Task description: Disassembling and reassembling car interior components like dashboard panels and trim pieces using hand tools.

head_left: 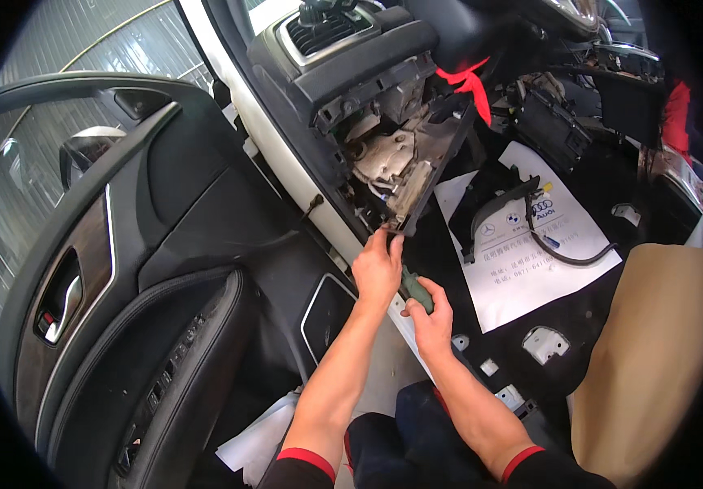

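Observation:
My left hand (pixel 376 269) reaches to the lower end of the opened dashboard's dark bracket (pixel 396 231), its fingertips closed on a small part there that is too small to name. Just below and right of it, my right hand (pixel 429 314) grips a green-handled tool (pixel 415 287); its working end is mostly hidden behind my left hand. Above both hands, the dash's lower opening shows dusty metal parts (pixel 380 155) and small connectors.
An open door (pixel 180 228) fills the left, beside the white body pillar (pixel 278 171). Right, a printed paper mat (pixel 506 301) on the footwell floor holds a black trim piece with cable (pixel 494 212). A tan covering (pixel 637 342) lies far right; red cloth (pixel 474 85) hangs above.

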